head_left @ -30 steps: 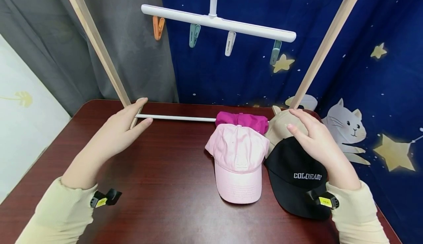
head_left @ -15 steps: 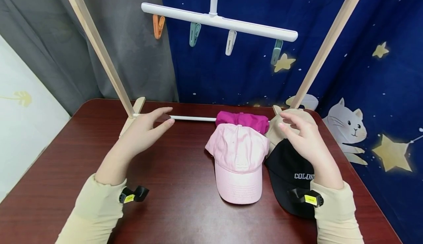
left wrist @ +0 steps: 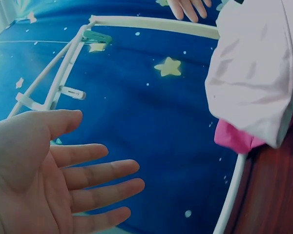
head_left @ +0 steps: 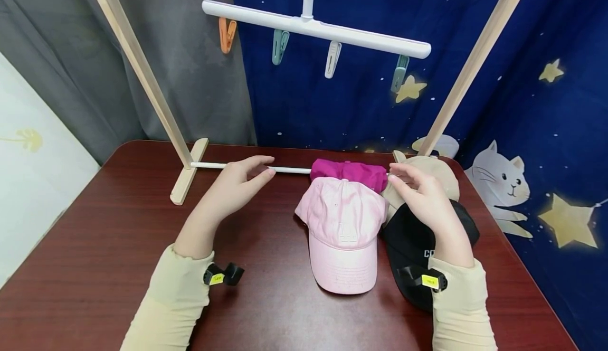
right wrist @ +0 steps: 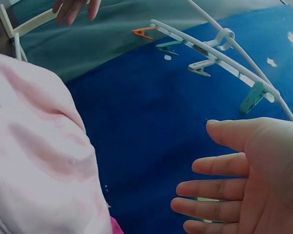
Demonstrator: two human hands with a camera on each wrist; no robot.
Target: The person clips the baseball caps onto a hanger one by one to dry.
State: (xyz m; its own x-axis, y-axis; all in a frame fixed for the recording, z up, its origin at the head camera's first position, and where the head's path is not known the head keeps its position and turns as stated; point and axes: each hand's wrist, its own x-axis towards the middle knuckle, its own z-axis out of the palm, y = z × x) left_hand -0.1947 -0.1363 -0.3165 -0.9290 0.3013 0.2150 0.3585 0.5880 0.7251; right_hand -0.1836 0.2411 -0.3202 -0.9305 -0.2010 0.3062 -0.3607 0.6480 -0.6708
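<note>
A light pink cap (head_left: 343, 229) rests on a dark red table (head_left: 266, 298), brim toward the person, its crown perhaps propped by magenta cloth (head_left: 349, 170) just behind it. Right of the pink cap, a black cap (head_left: 404, 250) overlaps a beige cap (head_left: 445, 177), likely grouped to save space. Flanking the pink cap, the left hand (head_left: 236, 186) and right hand (head_left: 423, 192) are raised, palms facing inward, fingers apart and empty; the right is over its darker neighbour. Above and behind the pink cap, a white hanger (head_left: 313, 27) bearing four clips (head_left: 333, 59) is hooked over a rail (right wrist: 203, 14), apparently so they dangle freely.
</note>
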